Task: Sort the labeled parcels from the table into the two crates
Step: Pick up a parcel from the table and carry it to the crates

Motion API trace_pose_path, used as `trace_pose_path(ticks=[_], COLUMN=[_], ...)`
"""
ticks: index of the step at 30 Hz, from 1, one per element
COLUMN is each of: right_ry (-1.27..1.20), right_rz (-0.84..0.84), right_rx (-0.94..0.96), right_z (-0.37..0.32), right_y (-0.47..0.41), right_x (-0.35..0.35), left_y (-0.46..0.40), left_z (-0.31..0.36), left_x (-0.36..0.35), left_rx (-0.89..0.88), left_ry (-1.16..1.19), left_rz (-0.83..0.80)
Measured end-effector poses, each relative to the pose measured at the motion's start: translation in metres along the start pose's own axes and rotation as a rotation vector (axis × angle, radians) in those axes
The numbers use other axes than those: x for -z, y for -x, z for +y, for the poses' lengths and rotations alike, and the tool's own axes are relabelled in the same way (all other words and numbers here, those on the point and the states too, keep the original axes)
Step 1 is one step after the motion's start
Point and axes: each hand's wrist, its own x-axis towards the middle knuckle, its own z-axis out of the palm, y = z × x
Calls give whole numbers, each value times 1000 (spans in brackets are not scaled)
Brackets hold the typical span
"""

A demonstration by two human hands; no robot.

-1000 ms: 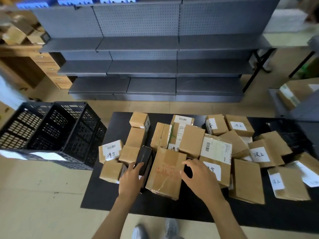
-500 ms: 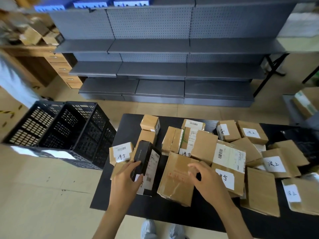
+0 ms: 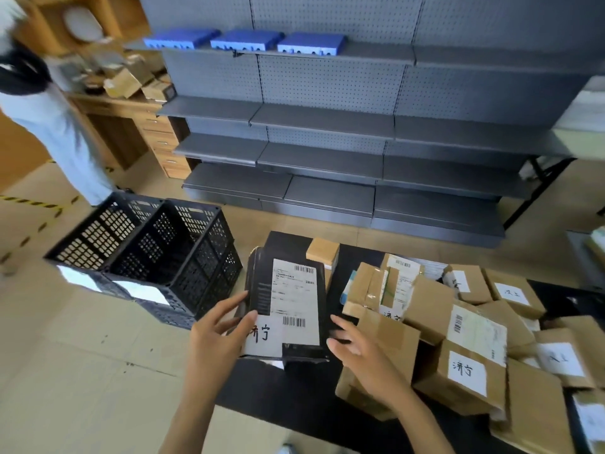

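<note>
My left hand (image 3: 218,335) grips a black parcel (image 3: 288,306) by its lower left corner and holds it raised above the table's left end. A white shipping label and a handwritten label face me. My right hand (image 3: 355,350) hovers at the parcel's lower right edge with fingers apart, and I cannot tell if it touches. Several brown cardboard parcels (image 3: 465,365) with white handwritten labels lie piled on the black table (image 3: 294,398). Two black lattice crates (image 3: 144,247) stand side by side on the floor to the left.
Grey metal shelving (image 3: 327,126) fills the back, with three blue trays (image 3: 245,40) on an upper shelf. A person in light clothing (image 3: 49,126) stands at the far left beside a wooden desk (image 3: 137,126) holding boxes. Yellow-black tape marks the floor at left.
My left hand lifted the black parcel off the pile and turned its labeled face up toward me. My right hand left the brown parcel and came beside the black one. The view tilted upward.
</note>
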Motion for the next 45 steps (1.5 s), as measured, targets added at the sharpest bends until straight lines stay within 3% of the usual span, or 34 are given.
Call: trace_pose_path(ticks=[4,10,20,35,40,45], right_ry=[-235,-452,-389,-385,-510,-606], right_rz=[53,270,446,445,511,480], right_rx=[1,-21,48,99,91,51], right_z=[-5,-7,10,23,35,39], right_y=[2,17,48,87,84,72], right_x=[-21,-35,-43,-16,-5,-17], left_y=[0,-4,-10,13,26,55], left_z=[-9,-28,-43,-32,-19,-10], left_x=[8,7,0,-36,-31,-12], left_rx=[51,173,278,234,183,241], left_ry=[144,326,351,317,128,138], left_rz=[-12,-122,-228,-321,-454,-511])
